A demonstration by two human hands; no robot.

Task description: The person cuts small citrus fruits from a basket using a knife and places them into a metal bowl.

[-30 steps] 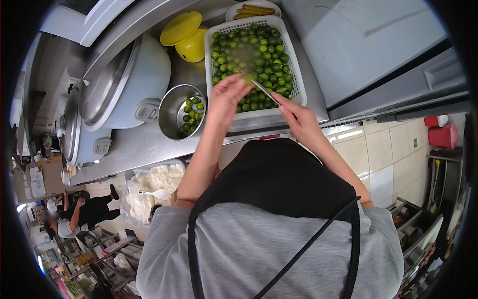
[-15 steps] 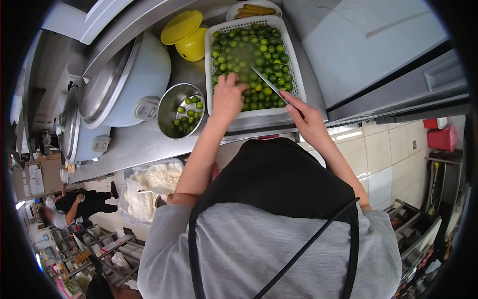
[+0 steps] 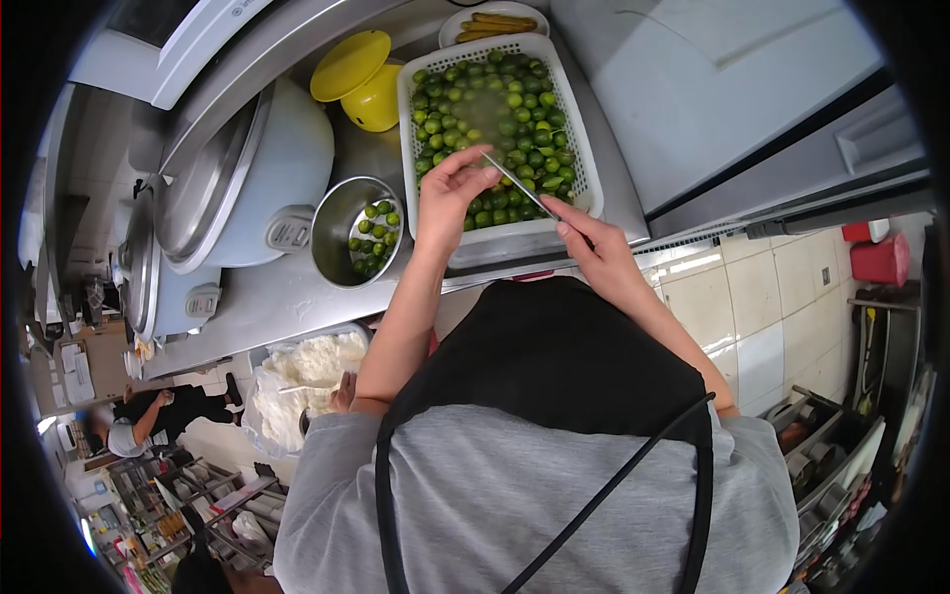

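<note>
Limes (image 3: 539, 139) in white basket (image 3: 581, 129), upper centre. Right hand (image 3: 592, 241): grip closed round knife (image 3: 520, 185). Left hand (image 3: 450, 193): grip curled near blade tip, hold unclear. Advisable: fingertips off the edge.

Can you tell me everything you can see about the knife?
The knife is thin and straight, with a silvery blade that looks like metal. The right hand grips it, so its handle is hard to see. It slants over the white basket of green fruits, its tip beside the left hand. Whether the tip touches those fingers, I can't tell.
</note>
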